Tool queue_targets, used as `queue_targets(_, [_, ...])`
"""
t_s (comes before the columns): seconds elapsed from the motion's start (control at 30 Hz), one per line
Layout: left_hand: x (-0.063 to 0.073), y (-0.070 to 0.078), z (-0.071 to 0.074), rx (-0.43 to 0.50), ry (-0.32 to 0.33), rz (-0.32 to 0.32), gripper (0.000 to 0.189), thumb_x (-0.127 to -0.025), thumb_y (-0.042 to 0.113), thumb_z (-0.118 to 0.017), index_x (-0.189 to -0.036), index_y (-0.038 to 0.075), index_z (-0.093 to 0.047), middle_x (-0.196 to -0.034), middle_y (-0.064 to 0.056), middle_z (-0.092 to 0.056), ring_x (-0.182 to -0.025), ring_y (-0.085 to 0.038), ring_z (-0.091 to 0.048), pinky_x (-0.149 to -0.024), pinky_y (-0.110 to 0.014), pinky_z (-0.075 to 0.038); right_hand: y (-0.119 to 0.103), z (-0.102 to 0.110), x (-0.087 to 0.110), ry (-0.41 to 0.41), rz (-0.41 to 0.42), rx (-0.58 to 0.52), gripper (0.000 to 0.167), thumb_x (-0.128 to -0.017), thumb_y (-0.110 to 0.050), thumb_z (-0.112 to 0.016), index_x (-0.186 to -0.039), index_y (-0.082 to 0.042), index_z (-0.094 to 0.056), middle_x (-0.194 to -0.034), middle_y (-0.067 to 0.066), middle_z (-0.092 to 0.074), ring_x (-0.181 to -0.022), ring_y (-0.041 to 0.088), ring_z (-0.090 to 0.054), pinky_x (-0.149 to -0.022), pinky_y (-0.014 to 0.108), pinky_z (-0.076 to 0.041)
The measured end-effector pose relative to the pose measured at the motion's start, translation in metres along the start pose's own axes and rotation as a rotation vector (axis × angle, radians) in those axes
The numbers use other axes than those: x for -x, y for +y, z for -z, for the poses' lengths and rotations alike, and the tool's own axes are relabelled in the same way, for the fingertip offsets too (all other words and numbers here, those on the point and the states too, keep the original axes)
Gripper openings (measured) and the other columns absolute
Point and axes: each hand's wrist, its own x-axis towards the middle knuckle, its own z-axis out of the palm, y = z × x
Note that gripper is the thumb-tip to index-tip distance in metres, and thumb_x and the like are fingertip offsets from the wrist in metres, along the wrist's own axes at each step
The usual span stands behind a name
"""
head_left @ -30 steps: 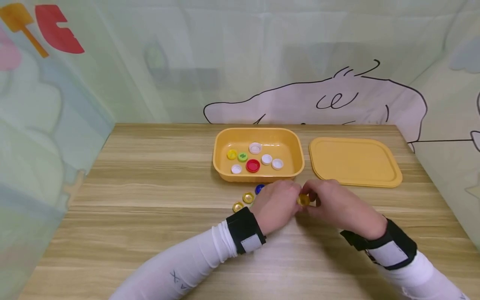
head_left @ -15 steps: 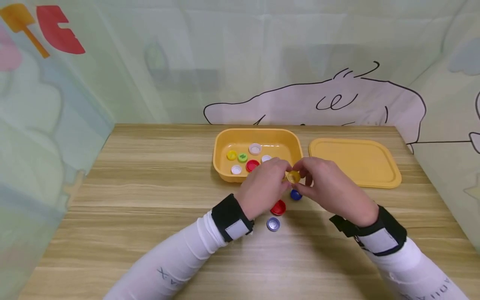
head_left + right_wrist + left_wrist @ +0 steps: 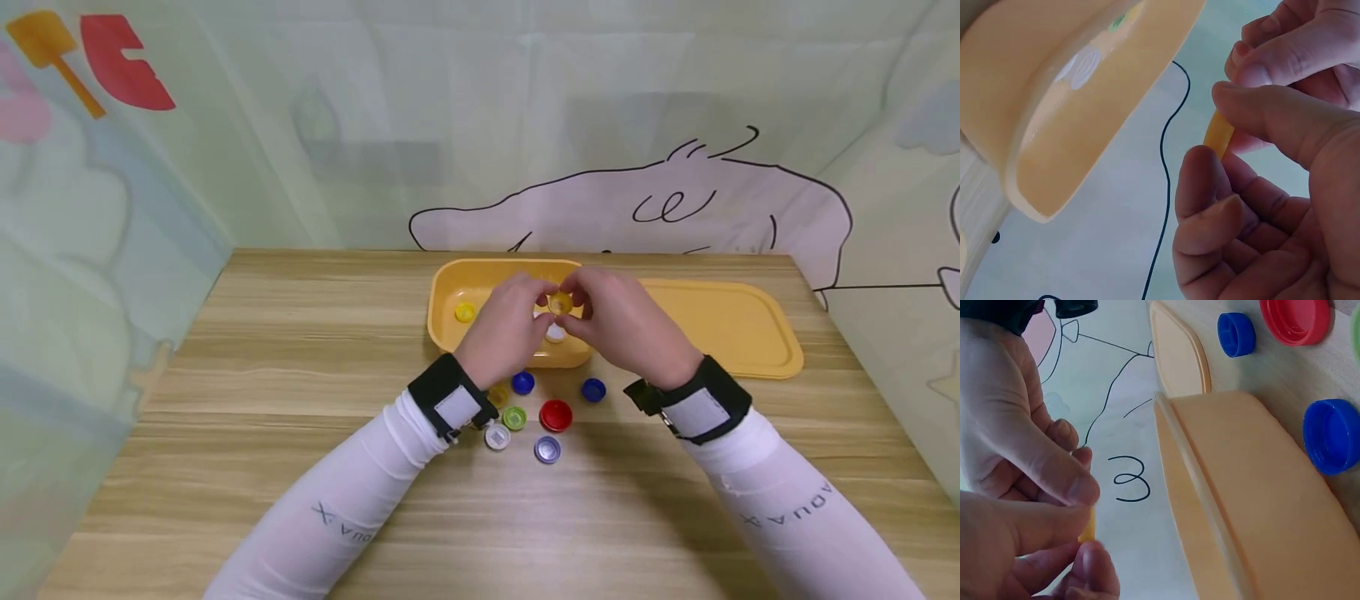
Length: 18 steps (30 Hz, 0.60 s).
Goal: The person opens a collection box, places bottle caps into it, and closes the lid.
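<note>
A yellow bottle cap (image 3: pixel 560 303) is up over the yellow tray (image 3: pixel 444 335). My left hand (image 3: pixel 501 323) pinches its left side with thumb and fingertips. On the opposite side my right hand (image 3: pixel 624 319) grips it between thumb and index finger. Seen edge-on in the right wrist view, the yellow cap (image 3: pixel 1219 134) shows as a thin strip. Inside the tray lie another yellow cap (image 3: pixel 465 312) and a white cap (image 3: pixel 555 332); the hands cover the other caps there.
In front of the tray lie several caps on the wooden table (image 3: pixel 315 333): blue caps (image 3: pixel 522 383), a red cap (image 3: pixel 556 416), a green cap (image 3: pixel 514 418), a grey-blue cap (image 3: pixel 547 450). A flat yellow lid (image 3: pixel 731 329) lies right of the tray. A printed cloth (image 3: pixel 487 108) hangs behind.
Both hands have lifted the yellow cap from near the table, moving it up and leftward over the tray. The caps formerly hidden under the hands now show on the table.
</note>
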Motion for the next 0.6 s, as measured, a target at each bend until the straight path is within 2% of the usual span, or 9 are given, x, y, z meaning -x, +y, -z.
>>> queue_targets(0.1, [-0.006, -0.006, -0.001, 0.045, 0.007, 0.004, 0.041, -0.101, 0.013, -0.067, -0.141, 0.008, -0.063, -0.116, -0.007, -0.061, -0.103, -0.018, -0.056, -0.089, -0.024, -0.053, 0.000, -0.002, -0.008, 0.010, -0.012, 0.019, 0.029, -0.090, -0.014, -0.081, -0.112, 0.001, -0.068, -0.096, 0.014, -0.069, -0.087, 0.029, -0.062, -0.074, 0.039, -0.056])
queue_targets(0.27, [-0.014, -0.015, -0.005, 0.103, 0.003, 0.051, 0.044, -0.103, 0.012, -0.064, -0.146, 0.011, -0.058, -0.124, -0.008, -0.059, -0.106, -0.018, -0.055, -0.094, -0.027, -0.053, 0.004, -0.008, -0.021, 0.016, -0.034, 0.053, 0.029, -0.089, -0.014, -0.081, -0.111, 0.001, -0.069, -0.095, 0.014, -0.068, -0.086, 0.028, -0.060, -0.073, 0.038, -0.055])
queue_targets(0.6, [-0.020, -0.024, -0.010, 0.262, -0.043, 0.133, 0.043, -0.104, 0.012, -0.061, -0.147, 0.012, -0.054, -0.142, -0.006, -0.058, -0.116, -0.019, -0.059, -0.094, -0.027, -0.056, 0.018, -0.022, -0.038, -0.006, -0.130, 0.018, 0.030, -0.091, -0.013, -0.079, -0.116, 0.001, -0.068, -0.096, 0.015, -0.067, -0.085, 0.030, -0.060, -0.073, 0.037, -0.056])
